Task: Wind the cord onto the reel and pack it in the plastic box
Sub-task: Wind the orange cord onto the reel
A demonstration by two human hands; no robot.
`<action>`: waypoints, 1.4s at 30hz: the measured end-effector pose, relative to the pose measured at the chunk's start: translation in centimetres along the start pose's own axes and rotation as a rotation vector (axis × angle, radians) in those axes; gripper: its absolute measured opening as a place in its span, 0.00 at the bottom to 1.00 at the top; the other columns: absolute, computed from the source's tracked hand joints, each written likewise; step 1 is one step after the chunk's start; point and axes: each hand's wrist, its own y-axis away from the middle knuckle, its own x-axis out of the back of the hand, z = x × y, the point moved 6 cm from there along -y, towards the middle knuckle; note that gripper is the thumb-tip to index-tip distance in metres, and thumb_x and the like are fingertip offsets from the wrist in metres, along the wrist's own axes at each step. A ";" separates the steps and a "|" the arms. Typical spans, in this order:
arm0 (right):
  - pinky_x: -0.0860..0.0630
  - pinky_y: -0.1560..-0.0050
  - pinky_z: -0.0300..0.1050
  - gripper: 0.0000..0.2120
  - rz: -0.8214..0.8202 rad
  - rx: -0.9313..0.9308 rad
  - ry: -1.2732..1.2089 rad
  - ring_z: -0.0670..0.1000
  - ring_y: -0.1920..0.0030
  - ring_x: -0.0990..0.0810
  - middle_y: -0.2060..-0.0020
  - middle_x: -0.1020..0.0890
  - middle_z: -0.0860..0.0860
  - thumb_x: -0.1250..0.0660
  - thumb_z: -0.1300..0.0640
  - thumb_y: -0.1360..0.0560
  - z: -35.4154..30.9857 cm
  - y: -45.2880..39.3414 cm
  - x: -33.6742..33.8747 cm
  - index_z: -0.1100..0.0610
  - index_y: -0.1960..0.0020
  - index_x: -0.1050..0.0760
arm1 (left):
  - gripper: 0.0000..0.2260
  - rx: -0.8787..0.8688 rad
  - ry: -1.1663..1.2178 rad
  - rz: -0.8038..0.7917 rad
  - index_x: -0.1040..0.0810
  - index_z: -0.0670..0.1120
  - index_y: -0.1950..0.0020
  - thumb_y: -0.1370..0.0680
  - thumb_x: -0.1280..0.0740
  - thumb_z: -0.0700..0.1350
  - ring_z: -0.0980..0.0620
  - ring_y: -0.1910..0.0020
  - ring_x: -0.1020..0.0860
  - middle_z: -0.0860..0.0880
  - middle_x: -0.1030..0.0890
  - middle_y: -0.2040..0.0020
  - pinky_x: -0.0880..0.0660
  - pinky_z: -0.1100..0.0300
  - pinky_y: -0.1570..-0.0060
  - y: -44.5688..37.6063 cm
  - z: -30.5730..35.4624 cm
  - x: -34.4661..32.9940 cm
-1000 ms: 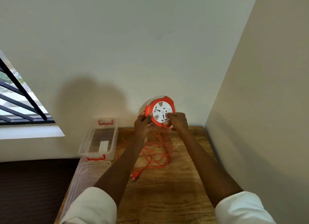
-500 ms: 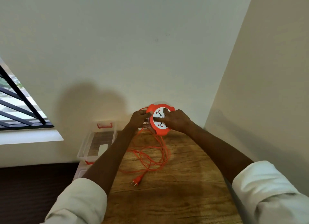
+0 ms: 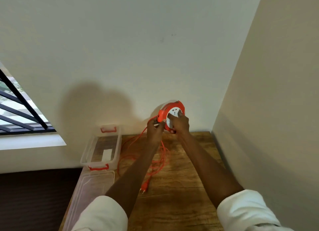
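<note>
- A person in rolled white sleeves (image 3: 101,213) holds an orange cord reel (image 3: 172,116) up off a wooden desk (image 3: 181,205), in front of a pale wall (image 3: 138,41) near the corner of the room.
- The reel is round, with an orange rim and a white socket face turned toward the person; dark socket holes show on the white disc, partly covered by fingers.
- The left hand (image 3: 154,129) grips the reel's left edge, its fingers curled where the orange cord (image 3: 133,144) leaves the housing.
- The right hand (image 3: 179,123) lies across the white face, its fingers bent over the disc and gripping the reel from the front.
- Most of the cord is still unwound: it drops from the left hand and lies in loose, tangled loops on the desk between the two forearms.
- The orange plug (image 3: 144,187) lies at the cord's free end on the desk, nearer the person than the loops.
- A clear plastic box (image 3: 117,144) with orange clasps sits open at the desk's far left, just beside the cord loops; a white label shows on its floor.
- The box's clear lid (image 3: 89,192) lies flat on the desk's left edge, just in front of the box.
- A barred window (image 3: 20,113) shows at the left.
</note>
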 end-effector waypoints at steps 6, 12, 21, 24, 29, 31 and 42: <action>0.26 0.76 0.37 0.28 -0.025 -0.267 -0.381 0.49 0.75 0.22 0.54 0.15 0.59 0.26 0.43 0.27 2.3 0.4 -0.1 0.59 0.35 0.28 | 0.21 0.014 0.035 -0.041 0.24 0.48 0.35 0.25 0.27 0.55 0.46 0.43 0.18 0.48 0.19 0.40 0.20 0.45 0.43 1.1 -1.8 0.1; 0.26 0.75 0.39 0.24 -0.044 0.019 0.078 0.52 0.69 0.19 0.53 0.15 0.56 0.32 0.42 0.23 0.7 -0.8 2.0 0.62 0.39 0.24 | 0.15 0.027 0.087 -0.083 0.21 0.43 0.37 0.22 0.29 0.47 0.45 0.49 0.15 0.47 0.16 0.45 0.16 0.50 0.52 0.1 -0.7 -0.1; 0.21 0.51 0.47 0.13 0.023 0.822 0.843 0.52 0.48 0.18 0.40 0.20 0.48 0.33 0.50 0.22 -3.1 -0.2 4.2 0.44 0.37 0.23 | 0.08 0.150 -0.041 -0.116 0.22 0.39 0.45 0.21 0.31 0.42 0.45 0.58 0.21 0.43 0.21 0.59 0.19 0.62 0.70 -3.9 2.3 2.9; 0.23 0.48 0.51 0.24 -0.237 0.979 1.182 0.53 0.43 0.20 0.34 0.23 0.48 0.37 0.35 0.24 -3.5 0.4 2.5 0.39 0.31 0.31 | 0.13 0.173 -0.179 -0.191 0.20 0.36 0.43 0.22 0.29 0.44 0.47 0.62 0.21 0.42 0.20 0.57 0.19 0.59 0.69 -4.9 3.1 3.4; 0.23 0.42 0.49 0.29 -0.468 1.090 1.540 0.56 0.36 0.23 0.24 0.33 0.52 0.33 0.45 0.22 -2.2 1.0 0.9 0.35 0.24 0.39 | 0.12 0.249 -0.286 -0.276 0.20 0.37 0.46 0.24 0.28 0.44 0.45 0.60 0.20 0.43 0.18 0.56 0.19 0.49 0.55 -5.3 3.2 3.9; 0.22 0.47 0.46 0.28 -0.489 1.068 1.590 0.57 0.41 0.20 0.27 0.29 0.55 0.33 0.43 0.23 -2.3 1.8 0.5 0.39 0.25 0.36 | 0.12 0.244 -0.298 -0.285 0.20 0.37 0.46 0.24 0.28 0.45 0.45 0.59 0.19 0.42 0.18 0.54 0.20 0.53 0.59 -4.8 3.1 3.7; 0.20 0.68 0.49 0.33 -0.406 1.068 1.444 0.60 0.63 0.15 0.56 0.13 0.59 0.16 0.52 0.40 -1.3 0.3 -0.8 0.47 0.36 0.20 | 0.12 0.169 -0.084 -0.200 0.18 0.43 0.41 0.24 0.27 0.45 0.44 0.53 0.17 0.41 0.16 0.44 0.17 0.48 0.52 -3.0 1.1 2.8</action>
